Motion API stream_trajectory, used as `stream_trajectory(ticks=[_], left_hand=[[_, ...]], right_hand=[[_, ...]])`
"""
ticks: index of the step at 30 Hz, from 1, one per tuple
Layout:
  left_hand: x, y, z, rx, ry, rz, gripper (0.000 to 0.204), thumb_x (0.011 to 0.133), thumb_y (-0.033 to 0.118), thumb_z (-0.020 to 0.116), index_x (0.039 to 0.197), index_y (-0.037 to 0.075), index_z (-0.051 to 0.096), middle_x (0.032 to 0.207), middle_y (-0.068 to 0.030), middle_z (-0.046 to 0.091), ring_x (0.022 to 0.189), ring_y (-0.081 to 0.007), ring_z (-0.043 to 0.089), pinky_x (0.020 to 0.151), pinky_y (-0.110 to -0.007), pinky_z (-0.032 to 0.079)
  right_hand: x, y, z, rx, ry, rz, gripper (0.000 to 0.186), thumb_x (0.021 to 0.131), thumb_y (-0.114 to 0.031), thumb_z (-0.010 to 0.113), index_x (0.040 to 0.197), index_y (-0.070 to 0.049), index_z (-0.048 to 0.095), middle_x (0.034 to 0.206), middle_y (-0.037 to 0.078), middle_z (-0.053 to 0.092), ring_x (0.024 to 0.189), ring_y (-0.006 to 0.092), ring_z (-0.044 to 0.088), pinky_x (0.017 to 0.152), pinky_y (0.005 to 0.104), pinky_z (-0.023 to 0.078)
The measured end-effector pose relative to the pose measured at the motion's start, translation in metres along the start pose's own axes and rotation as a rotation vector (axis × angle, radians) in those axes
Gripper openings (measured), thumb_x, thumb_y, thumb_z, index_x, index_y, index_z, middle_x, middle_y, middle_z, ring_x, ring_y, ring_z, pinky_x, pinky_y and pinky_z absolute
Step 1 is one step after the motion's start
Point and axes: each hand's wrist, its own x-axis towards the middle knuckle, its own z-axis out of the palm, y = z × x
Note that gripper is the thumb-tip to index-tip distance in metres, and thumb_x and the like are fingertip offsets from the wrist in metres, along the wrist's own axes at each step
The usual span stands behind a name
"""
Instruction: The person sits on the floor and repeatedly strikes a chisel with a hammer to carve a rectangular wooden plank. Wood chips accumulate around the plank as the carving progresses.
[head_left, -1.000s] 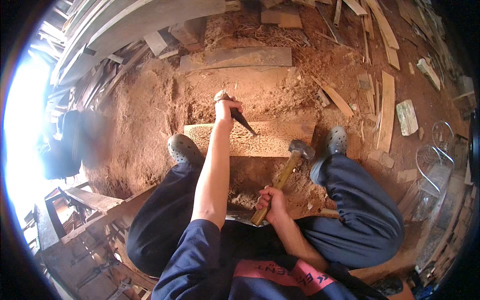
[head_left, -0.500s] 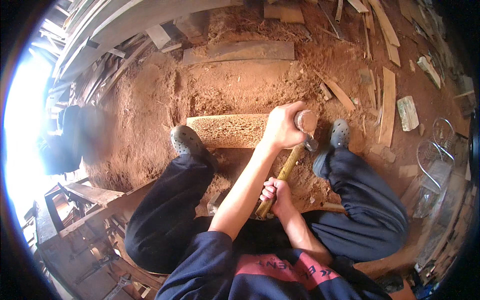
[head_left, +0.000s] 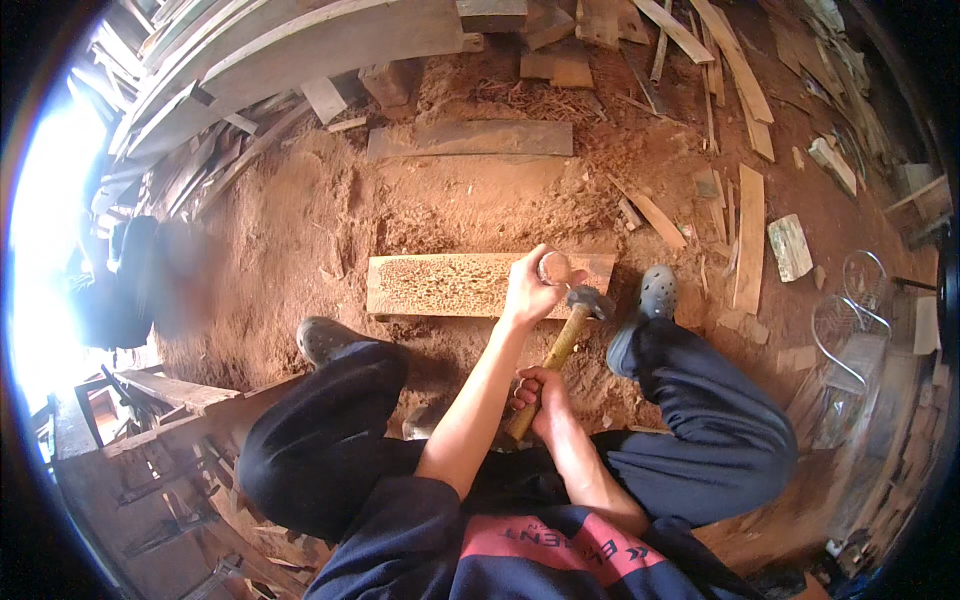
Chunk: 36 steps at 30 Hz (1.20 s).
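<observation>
There lay the pitted board point(head_left: 440, 285), flat on the reddish earth floor point(head_left: 270, 270), crosswise ahead of the person, its holes crowding the face up to a plainer right end! Over its right part hung the left hand point(head_left: 530, 292), fist wrapped round a tool point(head_left: 555, 267) with a pale, round butt; the working end was hidden, so whether it met the wood could not be told. And here was the danger: the head of the hammer point(head_left: 566, 340) sat just beside that fist, and a stroke off the butt's centre could have caught the knuckles. A glancing hit might have skidded the tool toward the right shoe point(head_left: 657, 290), near the board's end, and with neither foot pinning the wood, a blow could have shifted it. Now the poses: left arm reaching long, slanting forward and rightward; right hand point(head_left: 540, 390) clenched low on the yellowish handle, forearm drawn in close to the lap
</observation>
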Motion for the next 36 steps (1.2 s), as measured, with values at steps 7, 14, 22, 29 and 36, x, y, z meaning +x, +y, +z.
stream_trajectory(ticks=[7,14,22,29,36], left_hand=[[0.002,-0.024,-0.01,-0.044,-0.02,0.108,0.021,0.069,0.01,0.073,0.071,0.002,0.054,0.065,-0.0083,0.058,0.061,-0.0143,0.053,0.06,-0.03,0.044],[0.006,-0.041,-0.017,-0.164,-0.047,0.131,0.019,0.064,0.002,0.072,0.071,0.004,0.054,0.065,-0.0018,0.057,0.063,-0.0086,0.049,0.06,-0.026,0.043],[0.001,-0.046,-0.022,-0.226,-0.107,0.147,0.026,0.064,0.012,0.079,0.072,0.004,0.055,0.066,-0.0014,0.057,0.062,-0.0085,0.05,0.058,-0.026,0.043],[0.002,-0.053,-0.017,0.016,-0.11,0.184,0.025,0.06,0.013,0.076,0.073,0.004,0.057,0.068,-0.0061,0.06,0.062,-0.0157,0.055,0.059,-0.029,0.044],[0.011,-0.06,-0.013,-0.148,-0.107,0.16,0.021,0.056,0.013,0.067,0.072,0.004,0.057,0.064,-0.0079,0.058,0.06,-0.0142,0.056,0.058,-0.028,0.044]], right_hand=[[-0.008,-0.002,0.004,0.048,0.062,0.011,0.016,0.083,-0.013,0.054,0.078,-0.012,0.039,0.053,-0.004,0.03,0.041,0.0099,0.031,0.042,0.0266,0.03],[-0.012,-0.015,-0.02,0.015,-0.068,0.018,0.013,0.08,-0.01,0.056,0.078,-0.012,0.043,0.053,-0.006,0.034,0.041,0.0065,0.033,0.042,0.0241,0.032],[-0.076,-0.054,-0.015,0.397,-0.313,0.121,0.021,0.082,-0.001,0.048,0.067,-0.013,0.04,0.049,-0.008,0.033,0.037,0.0032,0.033,0.038,0.0206,0.032],[-0.131,-0.046,0.005,-0.464,0.114,-0.297,0.025,0.071,0.003,0.06,0.08,-0.01,0.041,0.05,-0.001,0.039,0.033,0.0096,0.039,0.033,0.0271,0.036],[-0.121,-0.054,-0.001,-1.429,0.364,-0.81,0.028,0.068,-0.003,0.062,0.094,0.002,0.054,0.065,0.011,0.058,0.05,0.0221,0.058,0.048,0.0338,0.047]])
